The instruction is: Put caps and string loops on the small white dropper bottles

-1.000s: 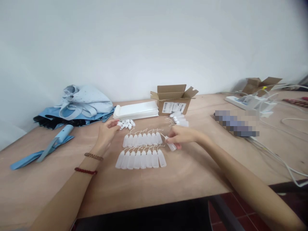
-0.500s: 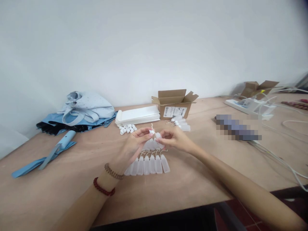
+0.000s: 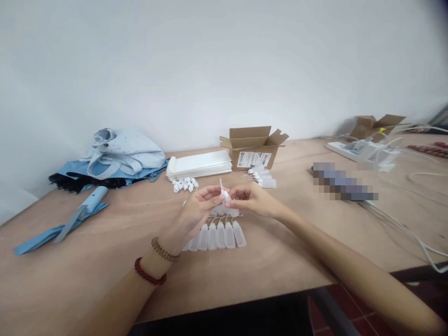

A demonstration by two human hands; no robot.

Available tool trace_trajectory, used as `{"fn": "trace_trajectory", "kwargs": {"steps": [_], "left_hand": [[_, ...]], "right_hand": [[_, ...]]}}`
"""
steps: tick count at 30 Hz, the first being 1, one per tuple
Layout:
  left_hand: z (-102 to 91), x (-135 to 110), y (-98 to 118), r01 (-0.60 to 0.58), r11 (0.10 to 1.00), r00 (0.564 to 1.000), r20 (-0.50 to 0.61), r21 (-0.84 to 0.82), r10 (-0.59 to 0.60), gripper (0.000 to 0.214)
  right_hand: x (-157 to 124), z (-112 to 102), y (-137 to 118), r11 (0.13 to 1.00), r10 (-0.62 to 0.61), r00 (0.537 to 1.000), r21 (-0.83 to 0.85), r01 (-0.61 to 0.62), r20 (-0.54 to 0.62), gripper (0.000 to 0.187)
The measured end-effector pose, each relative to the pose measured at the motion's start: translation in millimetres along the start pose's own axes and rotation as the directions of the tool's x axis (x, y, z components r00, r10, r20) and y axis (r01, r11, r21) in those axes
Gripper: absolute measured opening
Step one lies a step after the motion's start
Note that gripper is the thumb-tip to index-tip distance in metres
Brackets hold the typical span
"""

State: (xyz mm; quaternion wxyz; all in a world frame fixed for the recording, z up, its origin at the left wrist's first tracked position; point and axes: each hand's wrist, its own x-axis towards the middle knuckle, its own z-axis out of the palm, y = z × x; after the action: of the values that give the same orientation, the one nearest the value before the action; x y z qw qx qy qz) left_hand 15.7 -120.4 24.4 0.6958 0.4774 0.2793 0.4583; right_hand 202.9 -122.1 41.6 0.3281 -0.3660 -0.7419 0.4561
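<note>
1. White plastic fills both my hands: a small bottle (image 3: pixel 226 197) is raised just above the middle of the table (image 3: pixel 280 261), caught between my fingertips.
2. My left hand (image 3: pixel 196 212) comes in from the near-left side. Its thumb and forefinger are pinched narrow on the bottle's nozzle end, and two bead bracelets (image 3: pixel 154 263) ring that wrist.
3. My right hand (image 3: pixel 254 200) meets it from the right with its fingers closed on the same bottle, so the two hands nearly touch fingertip to fingertip.
4. Just below the hands, toward the near edge, lies a row of bottles (image 3: pixel 219 235). They lie side by side and touching, nozzles pointing at the far edge. My hands mostly hide a second row behind it.
5. Loose caps (image 3: pixel 185 185) sit in a small pile beyond my left hand, toward the far edge.
6. Behind the caps, a stack of white bags (image 3: pixel 199 164) lies flat near the far edge.
7. A cardboard box (image 3: pixel 252 148) stands just right of that stack with its flaps open, but I cannot see what is inside from this angle. A few spare bottles (image 3: pixel 262 176) lie just in front of it.
8. A second box (image 3: pixel 376 123) stands open at the far right corner, and I cannot tell its contents either.
9. A blue umbrella (image 3: pixel 70 219) lies near the left edge, with a pale blue bag (image 3: pixel 122 151) behind it at the far left.
</note>
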Motion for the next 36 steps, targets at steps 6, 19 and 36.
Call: {"fn": "trace_trajectory", "kwargs": {"steps": [6,19,36], "left_hand": [[-1.9,0,3,-0.052,0.998,0.998,-0.033,0.036,0.053,0.013],[-2.7,-1,3,-0.109,0.984,0.989,-0.083,0.142,0.121,0.022],[-2.5,-4,9,-0.09,0.981,0.996,-0.003,0.172,0.092,0.017]], "right_hand": [[-1,0,-4,0.999,-0.029,0.999,0.013,0.029,-0.021,0.031],[3,15,7,0.85,0.082,0.996,0.519,-0.086,0.029,0.033],[2,23,11,0.709,0.141,0.988,0.691,-0.143,0.06,0.031]]}}
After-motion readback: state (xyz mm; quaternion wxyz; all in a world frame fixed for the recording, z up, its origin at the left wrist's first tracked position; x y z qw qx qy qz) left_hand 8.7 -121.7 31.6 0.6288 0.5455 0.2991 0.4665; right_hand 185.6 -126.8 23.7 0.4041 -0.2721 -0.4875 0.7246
